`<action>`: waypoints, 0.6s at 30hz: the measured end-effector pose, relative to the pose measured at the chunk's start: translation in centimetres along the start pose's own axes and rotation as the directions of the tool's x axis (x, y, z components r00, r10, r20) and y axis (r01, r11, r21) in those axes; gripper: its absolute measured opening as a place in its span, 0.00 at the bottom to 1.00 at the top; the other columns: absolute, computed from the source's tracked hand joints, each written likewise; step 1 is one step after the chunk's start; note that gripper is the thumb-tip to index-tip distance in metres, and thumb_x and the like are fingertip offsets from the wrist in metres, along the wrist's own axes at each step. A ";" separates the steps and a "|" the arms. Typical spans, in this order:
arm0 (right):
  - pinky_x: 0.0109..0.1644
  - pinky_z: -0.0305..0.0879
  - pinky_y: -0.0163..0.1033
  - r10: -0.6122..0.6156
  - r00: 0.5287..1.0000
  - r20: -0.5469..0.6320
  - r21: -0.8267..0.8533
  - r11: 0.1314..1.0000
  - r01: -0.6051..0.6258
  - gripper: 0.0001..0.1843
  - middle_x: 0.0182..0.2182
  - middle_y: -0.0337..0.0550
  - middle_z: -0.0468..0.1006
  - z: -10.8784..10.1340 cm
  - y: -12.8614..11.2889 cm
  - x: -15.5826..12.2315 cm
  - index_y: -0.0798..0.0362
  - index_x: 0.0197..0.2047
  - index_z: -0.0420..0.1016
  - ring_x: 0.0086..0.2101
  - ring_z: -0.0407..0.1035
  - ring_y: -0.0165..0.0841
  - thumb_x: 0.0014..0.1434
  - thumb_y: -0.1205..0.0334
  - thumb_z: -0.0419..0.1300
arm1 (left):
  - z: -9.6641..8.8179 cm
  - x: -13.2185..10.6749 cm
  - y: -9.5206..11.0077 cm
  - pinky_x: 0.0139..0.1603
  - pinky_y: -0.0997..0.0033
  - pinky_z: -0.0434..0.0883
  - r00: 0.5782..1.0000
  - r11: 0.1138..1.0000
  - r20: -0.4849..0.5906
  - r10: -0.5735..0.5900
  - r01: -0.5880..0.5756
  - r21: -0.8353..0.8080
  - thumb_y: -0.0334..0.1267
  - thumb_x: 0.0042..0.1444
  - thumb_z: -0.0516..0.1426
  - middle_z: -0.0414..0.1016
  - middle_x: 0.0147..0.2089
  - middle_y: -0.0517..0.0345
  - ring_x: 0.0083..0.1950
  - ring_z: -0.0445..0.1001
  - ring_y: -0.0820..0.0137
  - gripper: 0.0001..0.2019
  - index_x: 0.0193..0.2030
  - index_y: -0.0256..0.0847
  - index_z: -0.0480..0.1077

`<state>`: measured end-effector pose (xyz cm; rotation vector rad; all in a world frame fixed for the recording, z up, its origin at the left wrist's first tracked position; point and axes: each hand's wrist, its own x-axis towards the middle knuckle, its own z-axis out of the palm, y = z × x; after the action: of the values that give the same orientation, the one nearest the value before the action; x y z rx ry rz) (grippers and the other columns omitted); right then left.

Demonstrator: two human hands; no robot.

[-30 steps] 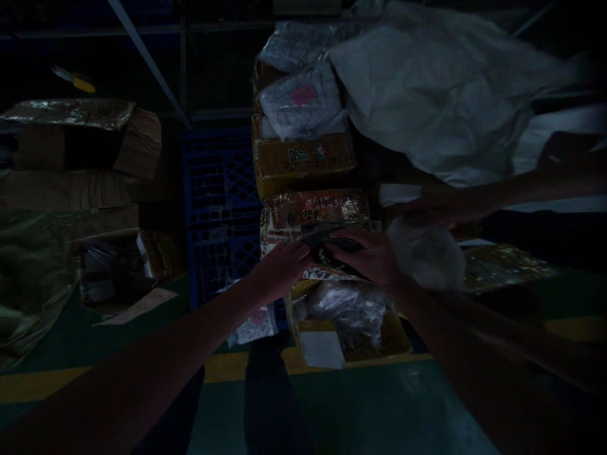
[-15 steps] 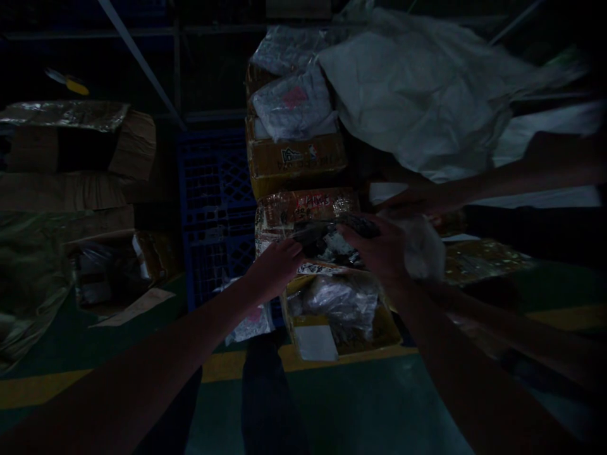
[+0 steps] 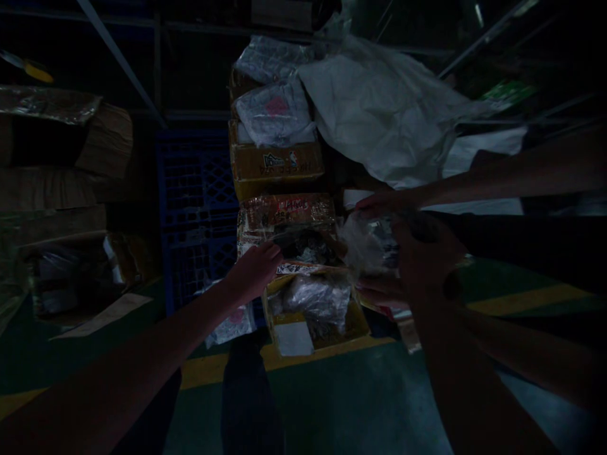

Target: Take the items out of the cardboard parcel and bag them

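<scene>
While the left hand (image 3: 258,268) rests, fingers curled, at the edge of the open carton (image 3: 287,216) of dark goods (image 3: 310,245), its grip impossible to tell, the step in hand looks like bagging: a co-worker's hands (image 3: 391,201) flank the clear plastic bag (image 3: 363,243), and the right hand (image 3: 427,256), its hold unclear, seemingly needs to come free without snagging the film

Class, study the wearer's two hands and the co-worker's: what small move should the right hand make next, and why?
Probably lower the right hand slightly at the clear bag and ease any grip. It seems to hold something dark, though dimness leaves that unsure; a co-worker's upper hand and lower hand flank the bag, while the left hand is at the edge of the open box.
</scene>
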<state>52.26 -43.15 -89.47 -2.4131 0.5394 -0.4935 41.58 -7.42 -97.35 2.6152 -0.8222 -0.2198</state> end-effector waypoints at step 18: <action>0.49 0.75 0.52 -0.045 0.832 0.552 -0.575 0.702 0.419 0.21 0.49 0.67 0.89 0.4 2.0 0.4 0.59 0.50 0.89 0.47 0.84 0.54 0.69 0.63 0.54 | -1.0 0.8 0.6 0.65 0.50 0.76 0.999 0.999 0.049 -0.023 0.025 -0.040 0.31 0.70 0.65 0.74 0.64 0.43 0.68 0.71 0.50 0.13 0.58 0.35 0.71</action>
<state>52.25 -44.63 -90.94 -3.1846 0.1601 0.3339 42.13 -8.02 -96.21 2.5925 -0.7941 -0.3052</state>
